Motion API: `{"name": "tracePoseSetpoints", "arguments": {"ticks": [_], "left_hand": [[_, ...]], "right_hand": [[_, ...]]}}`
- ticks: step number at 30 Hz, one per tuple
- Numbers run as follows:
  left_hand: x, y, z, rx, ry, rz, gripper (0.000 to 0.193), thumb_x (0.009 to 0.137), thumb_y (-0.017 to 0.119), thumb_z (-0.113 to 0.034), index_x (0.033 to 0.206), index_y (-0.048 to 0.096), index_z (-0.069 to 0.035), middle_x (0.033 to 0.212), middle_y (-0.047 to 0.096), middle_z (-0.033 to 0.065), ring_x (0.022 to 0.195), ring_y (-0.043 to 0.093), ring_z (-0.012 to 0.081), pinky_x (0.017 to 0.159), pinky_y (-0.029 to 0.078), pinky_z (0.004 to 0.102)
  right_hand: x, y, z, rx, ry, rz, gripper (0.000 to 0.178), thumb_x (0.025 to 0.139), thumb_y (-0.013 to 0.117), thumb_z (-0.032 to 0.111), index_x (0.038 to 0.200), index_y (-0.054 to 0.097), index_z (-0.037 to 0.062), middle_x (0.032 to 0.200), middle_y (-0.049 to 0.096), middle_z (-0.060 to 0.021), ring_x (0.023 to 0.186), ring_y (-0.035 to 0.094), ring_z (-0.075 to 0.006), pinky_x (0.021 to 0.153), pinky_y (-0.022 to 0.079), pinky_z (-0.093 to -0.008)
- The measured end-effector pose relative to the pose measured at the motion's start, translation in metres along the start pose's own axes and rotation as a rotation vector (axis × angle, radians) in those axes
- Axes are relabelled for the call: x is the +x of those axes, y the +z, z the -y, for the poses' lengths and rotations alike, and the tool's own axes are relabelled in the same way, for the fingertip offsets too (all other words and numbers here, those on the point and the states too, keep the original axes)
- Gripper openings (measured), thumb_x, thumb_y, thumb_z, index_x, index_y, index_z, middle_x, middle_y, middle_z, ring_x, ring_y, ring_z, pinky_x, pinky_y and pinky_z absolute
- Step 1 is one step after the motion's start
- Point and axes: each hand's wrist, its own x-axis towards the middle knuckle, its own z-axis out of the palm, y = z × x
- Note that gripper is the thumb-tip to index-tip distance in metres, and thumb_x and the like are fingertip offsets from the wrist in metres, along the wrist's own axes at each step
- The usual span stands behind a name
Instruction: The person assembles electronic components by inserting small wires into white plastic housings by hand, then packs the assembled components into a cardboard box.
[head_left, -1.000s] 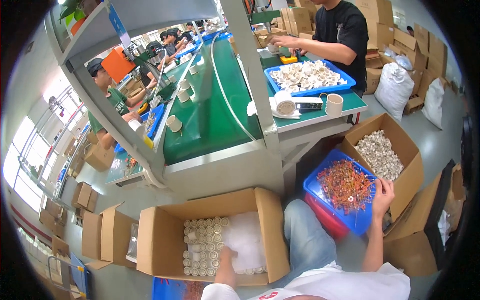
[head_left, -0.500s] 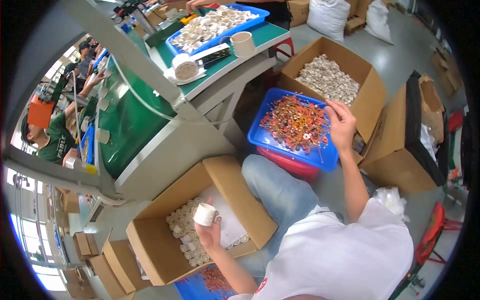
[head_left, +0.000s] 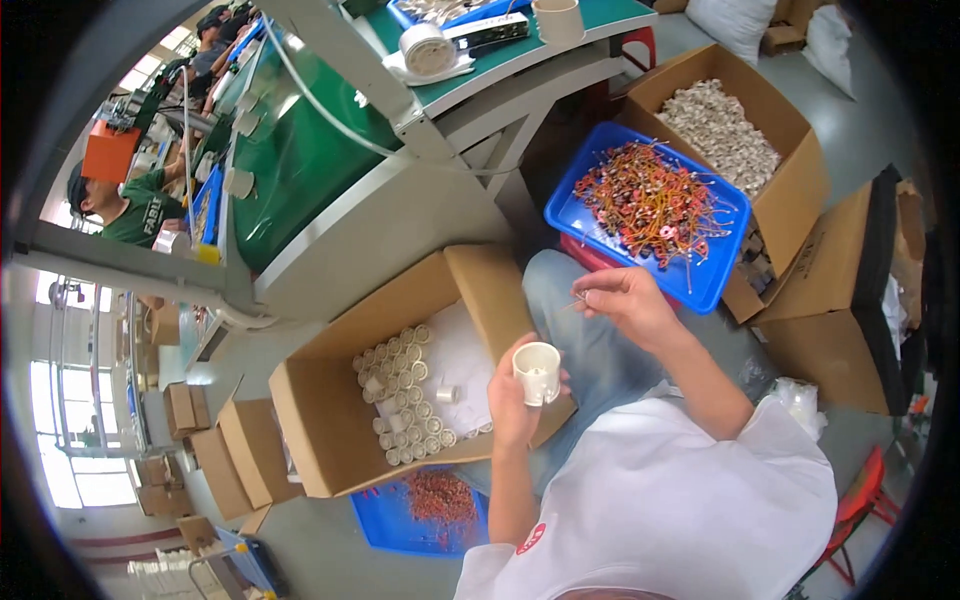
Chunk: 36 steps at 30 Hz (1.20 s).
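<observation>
My left hand (head_left: 512,402) is wrapped round a white cylindrical plastic housing (head_left: 538,388), its open end facing up and toward me. Just right of it, my right hand (head_left: 640,312) pinches a small thin wired part (head_left: 573,303), whose exact kind is too small to tell. The wired part and the housing are apart. Both hands are over my lap. Below and left stands a cardboard box (head_left: 330,440) with rows of similar housings (head_left: 405,400) in it; one housing (head_left: 447,394) lies on its side on the white sheet there.
A blue tray (head_left: 728,290) heaped with red and orange wired parts (head_left: 650,205) sits ahead right. Behind it is a carton of whitish small parts (head_left: 720,130). A green conveyor (head_left: 310,180) runs at left, people beside it. Another blue tray (head_left: 375,515) lies near the box.
My right hand has come back from the tray of wired parts with one pinched in its fingers. My left hand has lifted the housing out from over the box toward it. The view has shifted.
</observation>
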Motion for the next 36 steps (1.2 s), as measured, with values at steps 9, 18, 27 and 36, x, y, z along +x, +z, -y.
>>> {"name": "tracePoseSetpoints", "arguments": {"ticks": [9,18,27,36], "left_hand": [[-0.030,-0.002,-0.048,1.104,0.663,-0.261,0.053,0.060,0.087,-0.012,0.102,0.057,-0.003,0.133,0.052,0.0218,0.126,0.052,0.0313,0.096,0.046,0.0428],[-0.019,0.004,-0.031,1.042,0.011,-0.192,0.055,0.065,0.088,-0.018,0.105,0.053,-0.004,0.101,0.066,0.0107,0.092,0.065,0.0146,0.081,0.053,0.0330],[-0.030,-0.004,-0.015,0.656,-0.139,0.036,0.062,0.067,0.087,-0.010,0.113,0.046,-0.005,0.096,0.064,0.0059,0.092,0.065,0.0142,0.081,0.054,0.0305],[-0.014,-0.031,-0.003,0.575,0.188,-0.053,0.062,0.065,0.088,-0.007,0.107,0.043,-0.005,0.099,0.064,0.0143,0.092,0.068,0.0254,0.079,0.058,0.0380]], "right_hand": [[-0.007,0.023,-0.001,-0.206,0.191,0.203,0.024,0.088,0.062,-0.003,0.112,0.066,-0.0079,0.103,0.067,-0.0153,0.089,0.071,-0.0242,0.073,0.059,-0.0337],[-0.009,0.023,-0.013,-0.223,0.098,0.177,0.022,0.087,0.061,-0.006,0.109,0.068,-0.0073,0.103,0.069,-0.0139,0.084,0.070,-0.0204,0.072,0.057,-0.0317],[-0.005,0.023,-0.012,-0.318,0.003,0.183,0.021,0.086,0.061,-0.007,0.105,0.069,-0.0066,0.102,0.068,-0.0119,0.085,0.068,-0.0174,0.079,0.057,-0.0290],[0.008,0.027,-0.008,-0.539,-0.224,0.116,0.016,0.087,0.066,-0.003,0.101,0.071,-0.0031,0.103,0.066,-0.0069,0.086,0.063,-0.0124,0.073,0.053,-0.0258]]}}
